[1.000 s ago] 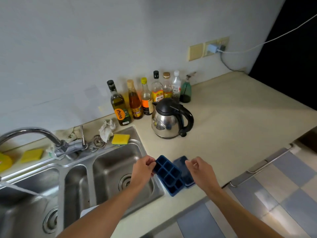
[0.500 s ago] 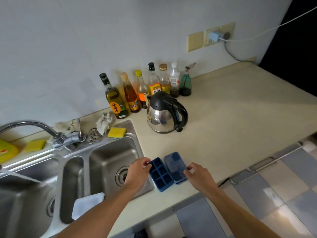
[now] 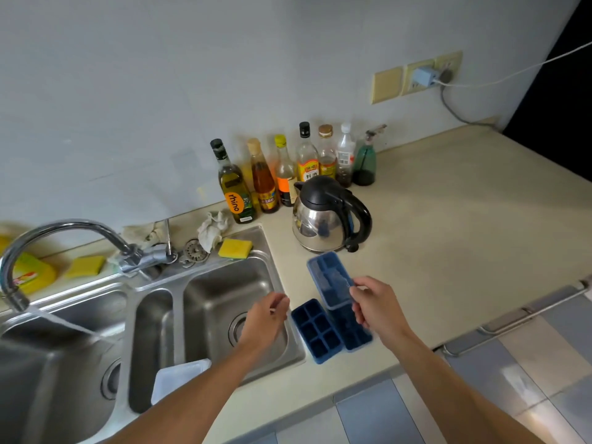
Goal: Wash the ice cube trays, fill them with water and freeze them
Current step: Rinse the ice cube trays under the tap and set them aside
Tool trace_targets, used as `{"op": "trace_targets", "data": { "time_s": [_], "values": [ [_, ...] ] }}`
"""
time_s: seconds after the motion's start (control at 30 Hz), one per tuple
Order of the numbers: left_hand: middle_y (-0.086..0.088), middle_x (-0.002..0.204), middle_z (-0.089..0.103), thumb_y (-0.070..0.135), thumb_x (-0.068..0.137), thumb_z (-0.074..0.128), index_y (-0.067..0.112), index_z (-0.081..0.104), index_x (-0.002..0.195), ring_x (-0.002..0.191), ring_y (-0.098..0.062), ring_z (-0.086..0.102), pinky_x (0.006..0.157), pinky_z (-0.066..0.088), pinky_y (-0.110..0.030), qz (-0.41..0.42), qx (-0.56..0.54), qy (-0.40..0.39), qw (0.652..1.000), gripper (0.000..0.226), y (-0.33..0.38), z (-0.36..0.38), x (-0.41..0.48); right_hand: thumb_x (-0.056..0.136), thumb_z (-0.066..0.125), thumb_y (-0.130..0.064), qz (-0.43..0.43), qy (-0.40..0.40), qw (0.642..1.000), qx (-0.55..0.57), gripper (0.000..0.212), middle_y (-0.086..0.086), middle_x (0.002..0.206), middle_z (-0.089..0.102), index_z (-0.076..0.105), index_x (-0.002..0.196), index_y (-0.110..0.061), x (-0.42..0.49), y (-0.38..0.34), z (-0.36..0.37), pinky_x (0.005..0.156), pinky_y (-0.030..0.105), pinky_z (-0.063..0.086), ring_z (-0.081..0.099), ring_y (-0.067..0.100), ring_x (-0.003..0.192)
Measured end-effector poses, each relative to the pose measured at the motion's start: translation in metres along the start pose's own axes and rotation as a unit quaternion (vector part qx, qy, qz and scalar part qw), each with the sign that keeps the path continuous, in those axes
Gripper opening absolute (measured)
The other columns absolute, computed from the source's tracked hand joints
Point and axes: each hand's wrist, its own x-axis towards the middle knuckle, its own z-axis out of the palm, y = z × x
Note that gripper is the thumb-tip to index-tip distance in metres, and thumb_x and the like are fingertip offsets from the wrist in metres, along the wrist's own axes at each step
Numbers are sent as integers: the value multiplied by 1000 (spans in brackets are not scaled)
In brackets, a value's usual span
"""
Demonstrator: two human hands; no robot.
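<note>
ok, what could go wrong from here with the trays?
1. The right hand pinches the translucent lid by one edge only; it might slip and drop.
2. The open ice cube tray sits beside the sink rim; the left hand next to it could nudge it in.
3. The faucet runs unattended into the left basin; splashing seems possible.

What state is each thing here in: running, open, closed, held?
Faucet: running, water streaming into the left basin.
Tray by the sink: uncovered, flat on the counter.
Lid: pinched by the right hand, tilted above the other tray.
Left hand: holds nothing.
Kettle: upright, lid closed.
Bottles: upright, capped.
</note>
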Motion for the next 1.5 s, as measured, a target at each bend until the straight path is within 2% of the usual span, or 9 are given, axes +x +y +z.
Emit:
{"op": "trace_targets", "data": {
  "time_s": [0.17, 0.33, 0.47, 0.6, 0.8, 0.9, 1.03, 1.2, 1.5],
  "values": [
    [-11, 95, 77, 31, 106, 46, 13, 70, 106, 79, -22, 74, 68, 61, -33, -63, -292, 54, 953, 30, -8, -51, -23, 101, 55, -11, -28, -81, 996, -14, 18, 2, 57, 60, 70, 104, -20, -5, -40, 83, 43, 25, 40, 51, 17, 50],
    [-12, 102, 78, 62, 102, 27, 19, 69, 113, 96, -31, 74, 84, 60, -47, -138, -414, 97, 895, 61, -68, -131, -38, 101, 55, -13, -14, -179, 983, -35, 17, -3, 55, 59, 70, 101, -22, -17, -57, 214, 40, 24, 36, 50, 12, 45],
    [-15, 111, 75, 65, 100, 26, 14, 66, 123, 104, -36, 71, 93, 56, -53, -191, -494, 148, 835, 68, -136, -207, -36, 99, 53, -12, -11, -229, 971, -64, 19, 1, 56, 58, 70, 89, -14, -31, -64, 324, 42, 23, 34, 49, 16, 44],
    [-14, 106, 77, 69, 98, 29, 17, 67, 119, 102, -34, 71, 100, 53, -53, -229, -507, 140, 819, 68, -206, -278, -29, 101, 53, -24, -29, -269, 946, -175, 19, 4, 67, 65, 66, 100, -11, -43, -69, 426, 43, 28, 46, 59, 12, 48],
    [6, 78, 78, 75, 91, 41, 35, 69, 98, 73, -19, 76, 57, 61, -36, -265, -450, 142, 841, 49, -268, -351, -24, 84, 68, -58, -27, -295, 925, -237, 71, -3, 97, 69, 45, 144, -27, -47, -85, 537, 74, 34, 59, 69, 15, 82],
    [1, 77, 78, 71, 95, 40, 28, 70, 98, 69, -20, 76, 51, 57, -31, -267, -429, 117, 855, 53, -280, -374, -21, 79, 68, -60, -15, -297, 924, -241, 76, 0, 103, 73, 46, 145, -31, -44, -88, 566, 83, 42, 63, 74, 19, 86],
    [-12, 97, 76, 68, 99, 31, 18, 69, 112, 84, -26, 75, 62, 60, -34, -242, -339, 104, 903, 64, -287, -392, -6, 76, 67, -49, 16, -290, 929, -230, 63, 5, 82, 76, 56, 136, -31, -35, -95, 589, 72, 45, 65, 76, 23, 69],
    [-15, 103, 73, 62, 102, 31, 14, 67, 109, 97, -30, 71, 93, 56, -51, -208, -302, 102, 925, 60, -282, -415, 16, 89, 72, -38, 50, -287, 939, -184, 57, 12, 92, 76, 52, 141, -27, -23, -107, 605, 71, 43, 65, 76, 23, 77],
    [-16, 93, 71, 43, 107, 34, 11, 64, 95, 86, -29, 67, 85, 57, -47, -197, -222, 94, 950, 45, -276, -424, 36, 84, 71, -34, 31, -251, 952, -170, 33, 5, 85, 78, 62, 115, -31, -9, -113, 609, 68, 42, 65, 76, 24, 66]
  ]
}}
